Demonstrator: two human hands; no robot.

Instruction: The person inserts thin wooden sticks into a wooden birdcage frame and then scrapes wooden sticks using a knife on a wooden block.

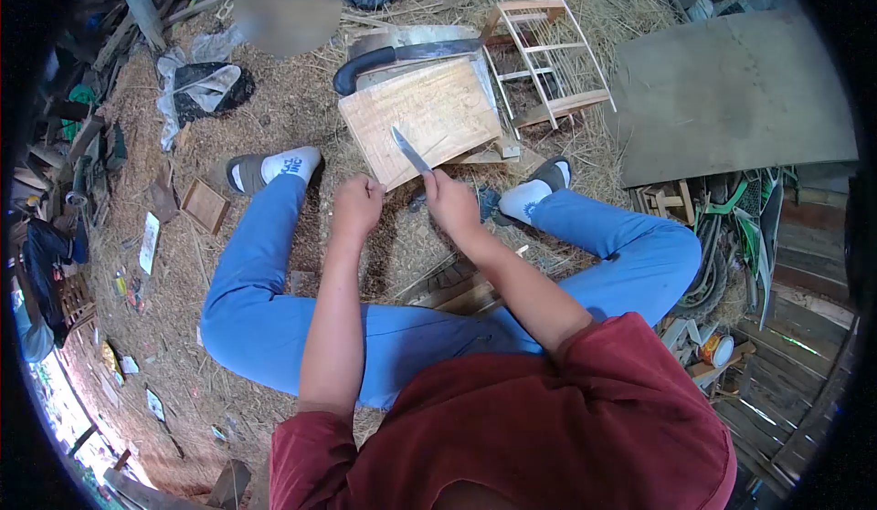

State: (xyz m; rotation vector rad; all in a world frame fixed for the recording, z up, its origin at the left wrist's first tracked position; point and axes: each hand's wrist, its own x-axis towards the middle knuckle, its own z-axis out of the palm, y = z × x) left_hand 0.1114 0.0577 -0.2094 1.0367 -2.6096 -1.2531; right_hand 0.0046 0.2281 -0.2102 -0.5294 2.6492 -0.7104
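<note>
My right hand (450, 201) is closed around the handle of a knife (411, 151), whose blade points up and left over a pale wooden board (411, 113). My left hand (356, 206) is closed beside the board's lower left corner. Whatever its fingers hold, if anything, is too small to make out. A thin sliver lies on the board near the blade. Behind the board rests a machete (438, 50) with a black handle. To the right of it stands a light wooden frame (548, 58) with thin slats and rods.
Straw and shavings cover the ground. A small wooden tray (204, 205) lies left of my sandalled foot. A large flat sheet (731, 99) is at the right, with a green motorbike (744, 218) below it. Black plastic (210, 87) lies at the upper left.
</note>
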